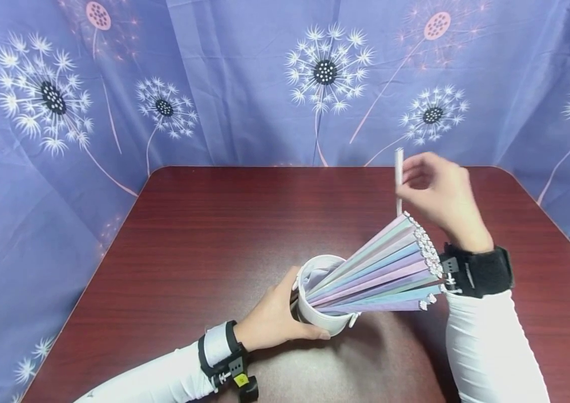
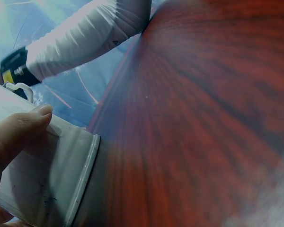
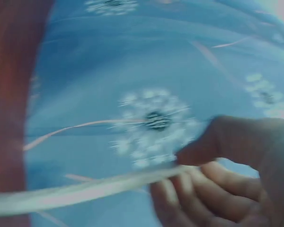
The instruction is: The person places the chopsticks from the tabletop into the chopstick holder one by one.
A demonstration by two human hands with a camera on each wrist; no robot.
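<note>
My left hand (image 1: pixel 272 319) grips a small white bucket (image 1: pixel 332 324) by its side, thumb along the near wall. The bucket tilts to the right over the table. Pastel sticks (image 1: pixel 375 268) in pink, green, blue and purple fan out of it, with sparkly, gem-like ends. Above their tips, my right hand (image 1: pixel 438 193) pinches a thin whitish stick (image 1: pixel 398 173) upright between thumb and fingers. In the right wrist view, the pale stick (image 3: pixel 85 193) runs left from the fingertips, blurred. The left wrist view shows the thumb (image 2: pixel 23 127) against the bucket wall and its base rim.
A dark red wood-grain table (image 1: pixel 204 224) lies under both hands. Behind it and at the sides hangs a blue cloth (image 1: pixel 244 84) with dandelion prints. Black straps with small devices (image 1: pixel 476 271) sit on both wrists, over white sleeves.
</note>
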